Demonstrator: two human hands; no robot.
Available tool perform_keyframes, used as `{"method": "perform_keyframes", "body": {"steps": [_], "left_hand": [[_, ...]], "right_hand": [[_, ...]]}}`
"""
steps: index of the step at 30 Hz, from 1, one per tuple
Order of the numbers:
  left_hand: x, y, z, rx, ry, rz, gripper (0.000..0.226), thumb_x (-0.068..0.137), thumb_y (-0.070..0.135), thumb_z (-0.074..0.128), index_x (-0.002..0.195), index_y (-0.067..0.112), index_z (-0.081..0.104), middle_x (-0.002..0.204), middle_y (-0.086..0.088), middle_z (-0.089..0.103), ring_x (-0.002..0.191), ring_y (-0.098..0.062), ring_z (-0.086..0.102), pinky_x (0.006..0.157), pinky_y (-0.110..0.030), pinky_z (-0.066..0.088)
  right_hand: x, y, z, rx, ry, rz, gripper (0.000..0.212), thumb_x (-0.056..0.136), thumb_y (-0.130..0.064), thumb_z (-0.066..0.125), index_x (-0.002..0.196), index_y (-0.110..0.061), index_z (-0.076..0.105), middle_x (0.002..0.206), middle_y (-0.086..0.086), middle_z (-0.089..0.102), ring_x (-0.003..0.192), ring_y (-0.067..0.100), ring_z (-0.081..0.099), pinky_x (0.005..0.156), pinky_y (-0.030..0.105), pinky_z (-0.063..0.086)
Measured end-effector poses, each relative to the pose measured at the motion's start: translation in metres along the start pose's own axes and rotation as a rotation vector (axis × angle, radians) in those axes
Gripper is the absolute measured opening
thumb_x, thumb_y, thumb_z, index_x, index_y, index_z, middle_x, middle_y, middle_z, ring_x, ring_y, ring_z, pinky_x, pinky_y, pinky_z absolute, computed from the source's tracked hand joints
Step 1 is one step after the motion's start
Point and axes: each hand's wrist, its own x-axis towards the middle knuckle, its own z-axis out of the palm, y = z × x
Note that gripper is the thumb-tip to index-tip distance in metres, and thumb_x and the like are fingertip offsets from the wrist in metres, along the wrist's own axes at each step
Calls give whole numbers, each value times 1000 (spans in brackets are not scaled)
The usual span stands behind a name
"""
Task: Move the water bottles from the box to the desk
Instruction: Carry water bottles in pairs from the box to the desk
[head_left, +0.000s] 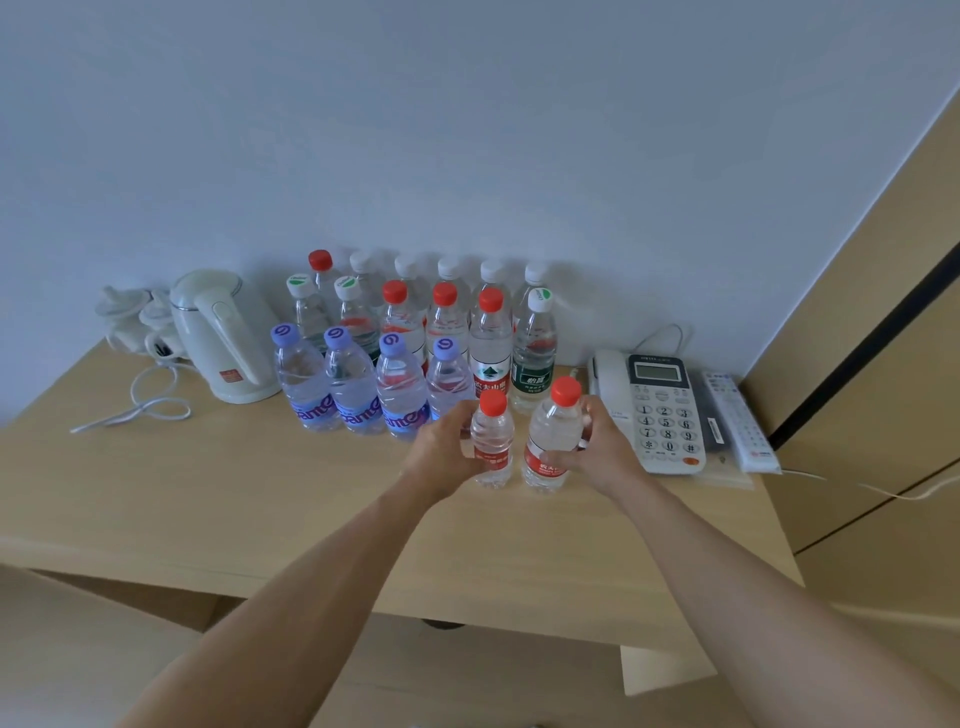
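Note:
My left hand (444, 457) grips a small red-capped water bottle (492, 441) that stands upright on the light wooden desk (260, 493). My right hand (602, 452) grips a second red-capped bottle (553, 436), tilted slightly right, its base at the desk top. Behind them stand several rows of bottles: purple-capped ones (353, 384) in front, red-capped ones (447, 317) and green-labelled ones (534, 353) in the middle, white-capped ones (452, 270) against the wall. The box is not in view.
A white electric kettle (223, 338) with its loose cord (140, 405) sits at the desk's left rear. A desk telephone (660, 410) and a remote control (737, 421) lie close to the right of my right hand. A wooden panel (883, 312) rises at right.

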Motion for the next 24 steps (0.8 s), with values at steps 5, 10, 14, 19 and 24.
{"method": "perform_keyframes", "body": {"steps": [5, 10, 14, 19, 24], "left_hand": [[-10, 24, -31, 324, 233, 169, 67, 77, 36, 85, 137, 29, 57, 117, 5, 67, 108, -18, 61, 79, -39, 55], [10, 60, -45, 626, 221, 300, 52, 79, 45, 80, 126, 29, 66, 113, 7, 70, 112, -20, 54, 92, -34, 37], [17, 62, -41, 789, 126, 327, 40, 81, 44, 78, 117, 31, 66, 105, 10, 71, 114, -18, 51, 101, -35, 27], [17, 62, -36, 822, 94, 348, 40, 79, 37, 81, 111, 26, 59, 95, 8, 66, 96, -20, 62, 88, -34, 37], [19, 63, -29, 726, -43, 317, 44, 84, 18, 79, 123, 19, 59, 107, 0, 59, 95, -26, 63, 68, -38, 53]], "right_hand": [[-5, -24, -21, -62, 116, -204, 56, 66, -30, 90, 102, -49, 53, 98, -32, 63, 93, -12, 57, 75, 10, 42], [-4, -41, -26, -169, 134, -326, 45, 70, -24, 89, 103, -36, 61, 100, -22, 67, 94, -7, 59, 76, 4, 37], [-5, -41, -26, -214, 149, -335, 43, 72, -17, 88, 105, -29, 63, 98, -15, 67, 94, 5, 61, 77, 6, 36], [-7, -43, -25, -214, 159, -330, 42, 72, -16, 87, 106, -26, 63, 97, -12, 67, 95, 10, 62, 78, 10, 39], [-9, -46, -24, -216, 159, -311, 43, 73, -17, 87, 109, -22, 64, 100, -9, 67, 96, 12, 62, 79, 13, 40]]}}
